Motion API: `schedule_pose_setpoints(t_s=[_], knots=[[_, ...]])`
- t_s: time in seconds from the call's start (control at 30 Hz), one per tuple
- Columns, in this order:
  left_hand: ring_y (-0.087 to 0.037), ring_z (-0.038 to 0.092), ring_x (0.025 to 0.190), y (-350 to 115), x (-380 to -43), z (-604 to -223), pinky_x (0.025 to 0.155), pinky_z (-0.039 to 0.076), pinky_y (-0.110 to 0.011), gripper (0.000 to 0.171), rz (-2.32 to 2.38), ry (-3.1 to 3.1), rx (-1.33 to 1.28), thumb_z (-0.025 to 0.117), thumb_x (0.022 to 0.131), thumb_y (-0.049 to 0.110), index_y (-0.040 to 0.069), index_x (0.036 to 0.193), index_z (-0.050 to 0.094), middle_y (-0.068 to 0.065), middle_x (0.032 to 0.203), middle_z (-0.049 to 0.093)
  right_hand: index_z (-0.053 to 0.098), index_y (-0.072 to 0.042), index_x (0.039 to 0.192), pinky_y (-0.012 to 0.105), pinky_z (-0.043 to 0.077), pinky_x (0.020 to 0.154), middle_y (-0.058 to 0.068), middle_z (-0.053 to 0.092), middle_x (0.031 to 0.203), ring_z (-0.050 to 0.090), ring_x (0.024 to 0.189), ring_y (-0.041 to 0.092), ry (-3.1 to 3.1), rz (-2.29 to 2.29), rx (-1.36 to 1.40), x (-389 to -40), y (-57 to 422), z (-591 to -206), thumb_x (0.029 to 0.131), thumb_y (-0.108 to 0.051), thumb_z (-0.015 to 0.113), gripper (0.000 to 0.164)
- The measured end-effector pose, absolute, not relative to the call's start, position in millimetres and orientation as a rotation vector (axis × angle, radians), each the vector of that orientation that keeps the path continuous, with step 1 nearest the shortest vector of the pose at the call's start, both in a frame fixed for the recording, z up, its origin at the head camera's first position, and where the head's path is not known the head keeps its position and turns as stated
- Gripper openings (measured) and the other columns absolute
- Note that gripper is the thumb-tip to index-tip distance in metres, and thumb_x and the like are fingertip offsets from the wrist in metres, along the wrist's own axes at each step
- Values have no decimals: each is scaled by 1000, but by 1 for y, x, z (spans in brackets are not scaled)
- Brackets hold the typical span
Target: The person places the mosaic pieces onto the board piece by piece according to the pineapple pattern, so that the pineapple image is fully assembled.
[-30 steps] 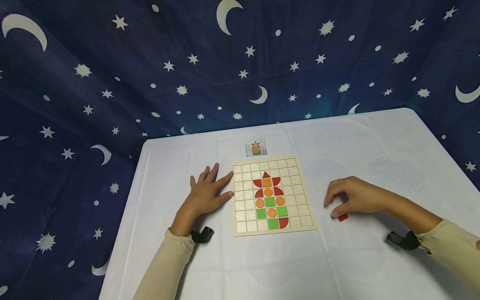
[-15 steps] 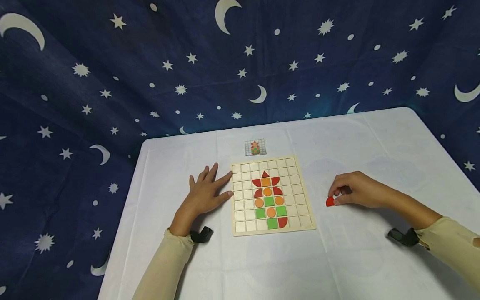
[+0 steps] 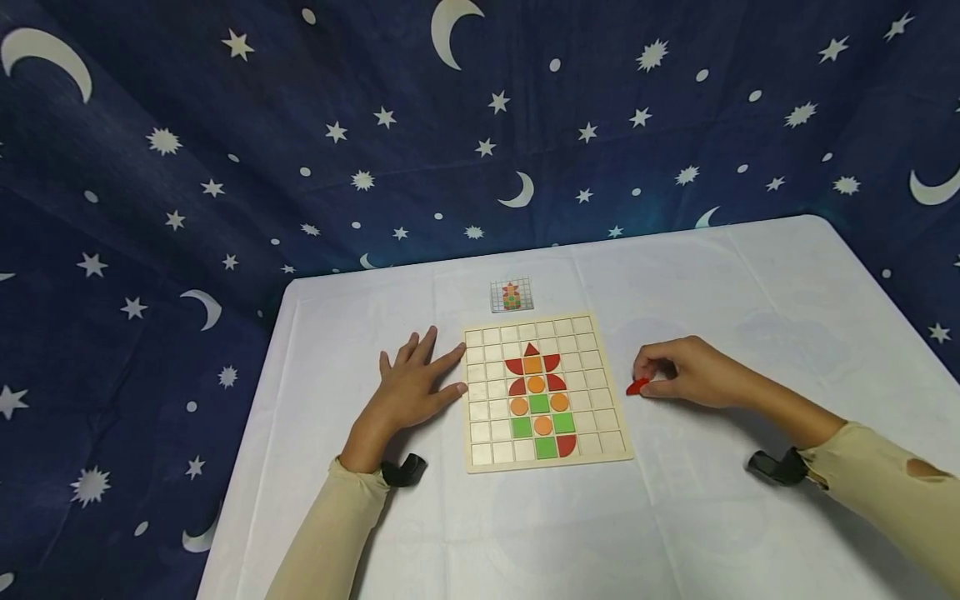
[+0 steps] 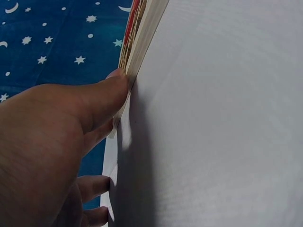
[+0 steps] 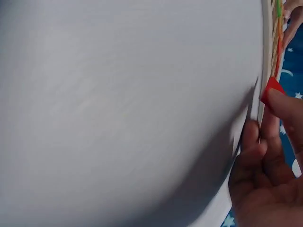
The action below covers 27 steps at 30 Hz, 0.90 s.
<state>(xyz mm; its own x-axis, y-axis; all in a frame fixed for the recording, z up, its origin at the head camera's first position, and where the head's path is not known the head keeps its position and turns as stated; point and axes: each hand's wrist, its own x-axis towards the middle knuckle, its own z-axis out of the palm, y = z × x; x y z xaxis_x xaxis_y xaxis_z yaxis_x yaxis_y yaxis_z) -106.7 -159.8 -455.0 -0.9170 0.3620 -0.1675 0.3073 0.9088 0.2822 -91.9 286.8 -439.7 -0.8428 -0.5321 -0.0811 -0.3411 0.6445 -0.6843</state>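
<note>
My right hand (image 3: pixel 693 371) pinches a red quarter-circle tile (image 3: pixel 636 387) between thumb and fingers, just off the right edge of a wooden grid board (image 3: pixel 551 465). In the right wrist view the red tile (image 5: pixel 271 90) sticks out past the thumb tip, tilted. My left hand (image 3: pixel 408 392) lies with spread fingers on the left side, its thumb and index fingertip at the board's edge. The left wrist view shows that thumb against the board's side (image 4: pixel 144 42). Set in the board's middle are a red triangle (image 3: pixel 531 350), red quarter-circles, orange circles (image 3: pixel 543 426), an orange square and green squares (image 3: pixel 546 448).
Behind the board lies a small card (image 3: pixel 512 295) printed with a coloured grid figure. A white cloth covers the table (image 3: pixel 555 533). A dark blue curtain (image 3: pixel 420 142) with stars and moons hangs at the back and sides.
My right hand has picked up the red tile from the table and carried it left and away from me, closer to the board. The left hand stays where it was.
</note>
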Motion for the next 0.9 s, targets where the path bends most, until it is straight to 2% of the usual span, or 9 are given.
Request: schedule_pose_setpoints(t_s=[0.17,0.37,0.43,0.6,0.9], knots=[[-43,14,158,-160,-106,-455,112,8,-82,67,374,2857,509,53,97,64,41,158,36,-12,172,15,76,-20,100,22,53,70,-5,71,90,62,79,11,2434,-1172,-575,-93,261,-432,87,-14,82,16],[-45,15,157,-161,-106,-454,111,8,-83,67,389,2862,520,54,97,63,38,158,38,-14,172,16,74,-11,113,21,56,76,0,73,98,66,85,15,2282,-1265,-517,-87,218,-427,90,-13,79,24],[-44,15,157,-160,-105,-454,111,8,-83,67,394,2859,518,54,97,64,39,158,38,-13,172,16,74,-12,110,21,56,77,-2,73,95,67,84,15,2263,-1276,-535,-84,204,-428,90,-14,79,21],[-44,14,158,-159,-105,-452,112,8,-83,68,384,2855,510,54,97,65,40,157,37,-12,172,15,78,-20,94,23,54,69,-7,73,81,66,73,11,2261,-1255,-637,-72,175,-433,88,-15,81,8],[-43,13,158,-159,-106,-451,112,8,-82,68,379,2850,511,54,97,65,41,158,36,-12,172,14,79,-20,86,23,55,65,-12,73,74,67,68,2,2298,-1232,-733,-58,142,-434,84,-12,84,10]])
